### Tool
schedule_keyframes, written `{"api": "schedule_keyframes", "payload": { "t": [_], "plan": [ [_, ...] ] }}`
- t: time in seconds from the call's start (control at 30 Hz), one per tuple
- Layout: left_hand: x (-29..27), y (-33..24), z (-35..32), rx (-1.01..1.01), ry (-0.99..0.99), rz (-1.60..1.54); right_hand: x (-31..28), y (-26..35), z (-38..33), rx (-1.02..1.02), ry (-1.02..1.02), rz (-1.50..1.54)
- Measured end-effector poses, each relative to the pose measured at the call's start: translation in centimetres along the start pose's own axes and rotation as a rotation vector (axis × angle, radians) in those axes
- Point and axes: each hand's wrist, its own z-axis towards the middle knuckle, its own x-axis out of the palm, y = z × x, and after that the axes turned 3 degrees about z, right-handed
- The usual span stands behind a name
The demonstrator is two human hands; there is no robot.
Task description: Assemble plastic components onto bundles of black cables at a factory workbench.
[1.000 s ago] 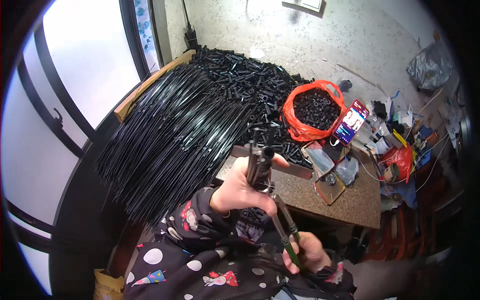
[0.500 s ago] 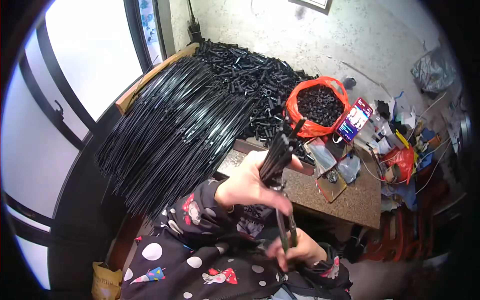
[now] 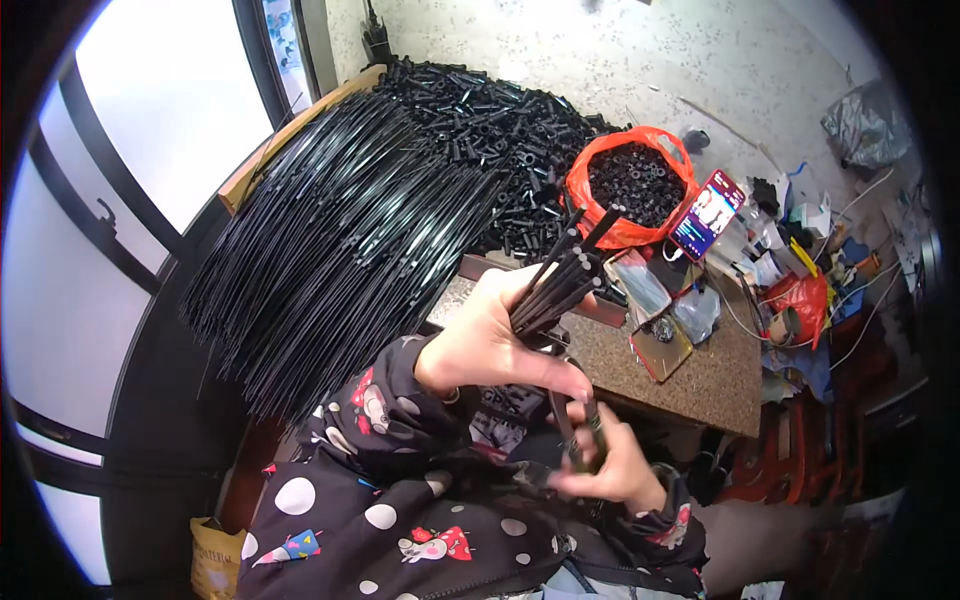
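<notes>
Counting two hands in view, both occupied. In the left hand [image 3: 485,345], clamped tightly round the middle: one bundle of black rods [image 3: 556,290], tilted with its ends up, above the near edge of one speckled desk [image 3: 705,400]. Showing perhaps ten or more rod ends; too crowded to count exactly. In the right hand [image 3: 622,470], lower and just beside: one two-handled tool [image 3: 597,440], with the grip closed on its handles, fingers partly blurred. Cannot tell whether touching the left thumb.

Beyond, to the left: one broad heap of long thin black rods [image 3: 330,240], past counting, along one wooden board [image 3: 290,145]. Farther back: one pile of short black tubes [image 3: 480,125], likewise uncountable. To the right: one orange-red bag [image 3: 579,200] full of small black pieces, then one lit phone [image 3: 708,215] leaning close by.
</notes>
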Motion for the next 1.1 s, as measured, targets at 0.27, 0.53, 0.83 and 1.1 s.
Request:
{"api": "schedule_keyframes", "payload": {
  "t": [0.27,0.53,0.83,1.1],
  "plan": [
    [-0.5,-1.8,-0.3,-0.226,0.018,-0.132,2.1,-0.6,-1.3,-0.039,-0.002,0.176],
    [-0.1,-2.0,-0.6,-0.177,-0.012,-0.085,-1.5,1.5,-0.3,0.23,0.318,0.699],
    [1.6,-1.3,-1.0,-0.2,-0.173,-0.076,3.2,-1.6,0.7,-0.158,-0.302,0.064],
    [2.1,-0.1,-1.6,-0.141,-0.254,-0.005,4.2,-0.9,0.2,-0.178,-0.411,-0.121]
  ]
}}
